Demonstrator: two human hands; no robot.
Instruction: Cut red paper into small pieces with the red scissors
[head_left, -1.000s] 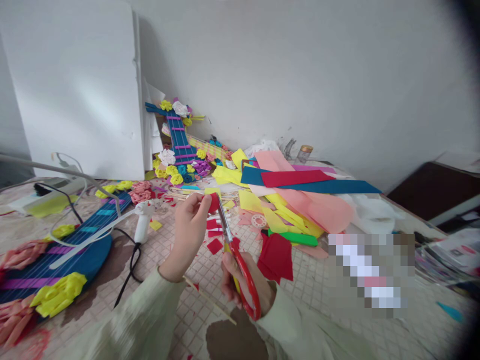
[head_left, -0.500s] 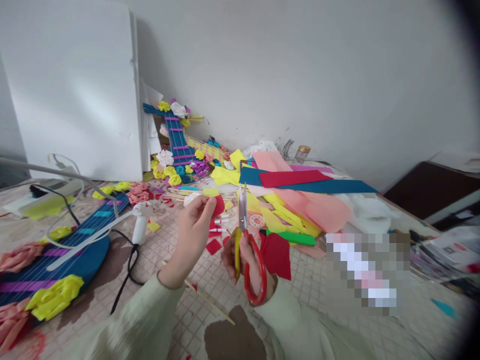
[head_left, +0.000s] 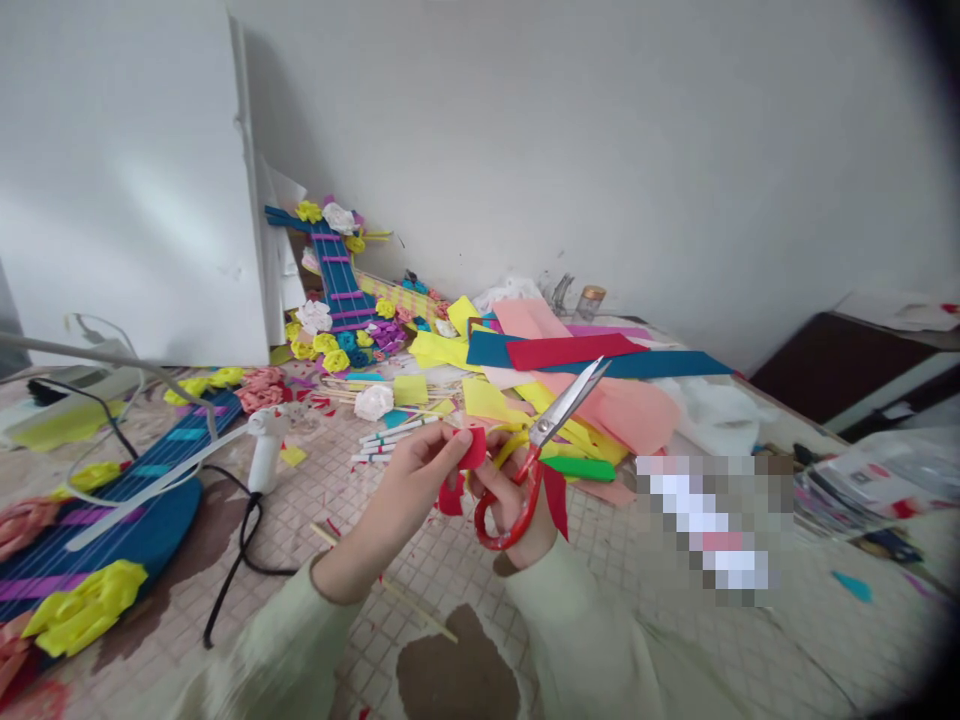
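Left hand [head_left: 420, 470] mid-frame, grip closed on a small red piece [head_left: 473, 450], pinched between thumb and fingers. Right hand [head_left: 529, 535] just right of it, grip closed around scissors [head_left: 535, 440]: red handle loop toward the lower part of the frame, blades up toward the upper right, close together; can't tell if fully shut. Right fingers very near the red piece; contact unclear. Both arms in pale green sleeves [head_left: 585, 620], coming in from the bottom edge.

Red piece sits at centre, held above the counter [head_left: 637, 620]. Red scraps [head_left: 451, 498] lie under the hands, and red paper [head_left: 555, 500] is partly hidden behind the right hand. Green item [head_left: 581, 467] just right of the scissors.

Centre, above the left hand: white pens [head_left: 397, 437] side by side, a white flower [head_left: 373, 402], thin sticks [head_left: 349, 390]. Right of centre: pile of yellow paper [head_left: 491, 398] and pink paper [head_left: 637, 410], with a red strip [head_left: 577, 350] lying over a long blue strip [head_left: 682, 362]. Jar [head_left: 591, 302] behind the pile, near the wall.

Left side: glue gun [head_left: 264, 455] with black cord, right next to a blue guitar [head_left: 169, 505] decorated with yellow and pink flowers. Second guitar [head_left: 341, 275] leans upright at upper centre-left, flowers around its base. Big white board [head_left: 127, 180] stands upper left. Plastic packs [head_left: 862, 490] at the right edge. Pixelated patch lower right, contents unreadable.
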